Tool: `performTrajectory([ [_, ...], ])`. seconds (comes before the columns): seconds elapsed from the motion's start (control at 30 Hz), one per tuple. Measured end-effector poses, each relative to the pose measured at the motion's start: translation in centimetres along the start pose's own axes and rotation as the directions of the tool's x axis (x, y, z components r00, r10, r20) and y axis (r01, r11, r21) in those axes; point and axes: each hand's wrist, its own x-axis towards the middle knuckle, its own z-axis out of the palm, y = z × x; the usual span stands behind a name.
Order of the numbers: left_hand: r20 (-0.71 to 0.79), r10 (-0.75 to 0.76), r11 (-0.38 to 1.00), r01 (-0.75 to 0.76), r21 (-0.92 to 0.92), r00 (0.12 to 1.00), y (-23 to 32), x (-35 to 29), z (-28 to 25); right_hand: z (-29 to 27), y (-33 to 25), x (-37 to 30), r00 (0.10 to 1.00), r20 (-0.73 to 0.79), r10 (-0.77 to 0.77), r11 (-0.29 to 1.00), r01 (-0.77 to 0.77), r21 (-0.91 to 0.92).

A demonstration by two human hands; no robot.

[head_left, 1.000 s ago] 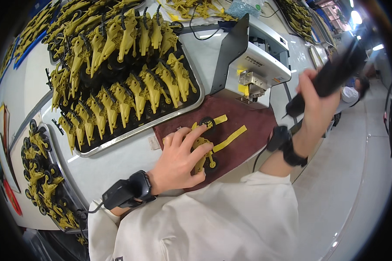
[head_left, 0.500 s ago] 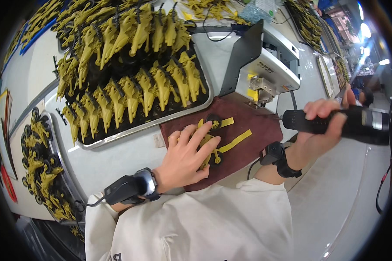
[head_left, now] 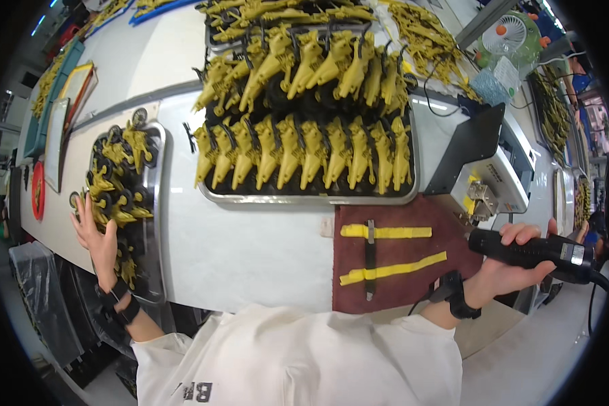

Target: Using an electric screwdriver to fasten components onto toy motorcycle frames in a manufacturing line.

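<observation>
Black handheld power tool (head_left: 531, 252), gripped in closed right hand (head_left: 514, 264) just right of maroon mat (head_left: 399, 271). On mat: two yellow strips (head_left: 386, 232), one black bar (head_left: 369, 258). Beyond mat: long metal tray (head_left: 304, 197) of yellow-black parts; right of mat: white machine (head_left: 501, 176). Far left of mat: left hand (head_left: 95, 237), fingers spread wide, at small tray (head_left: 157, 223). Bare white table (head_left: 250, 250) between small tray and mat.

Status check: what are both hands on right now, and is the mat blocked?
Left hand open, reaching onto side tray of yellow-black parts. Right hand gripping black power tool. Maroon mat carries only its yellow strips.
</observation>
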Motion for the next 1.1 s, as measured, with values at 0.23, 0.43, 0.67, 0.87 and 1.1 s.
performTrajectory([
  [0.23, -0.484, 0.758, 0.232, -0.873, -0.428, 0.438, 23.1, 8.0, -8.0, -1.1, -1.2, -1.4, 0.999, 0.008, -0.041, 0.999, 0.041, -0.012],
  [0.43, -0.175, 0.838, 0.402, -0.801, -0.443, 0.517, 28.3, 12.5, -1.0, -1.7, -3.1, -3.2, 0.981, 0.154, -0.115, 0.993, 0.116, 0.005],
  [0.67, -0.487, 0.675, 0.384, -0.828, -0.409, 0.554, 28.2, 9.2, -5.4, -2.7, -2.2, -2.8, 1.000, -0.002, -0.028, 0.996, 0.028, -0.090],
  [0.87, -0.219, 0.561, -0.051, -0.231, -0.972, 0.798, 25.1, -3.0, -12.6, -2.7, -2.0, -0.8, 0.959, -0.131, -0.252, 0.960, 0.230, -0.161],
  [1.1, -0.276, 0.918, -0.194, -0.283, -0.939, 0.286, 34.4, -14.2, -1.9, 2.2, 0.3, 2.8, 0.965, -0.059, -0.257, 0.946, 0.238, -0.220],
])
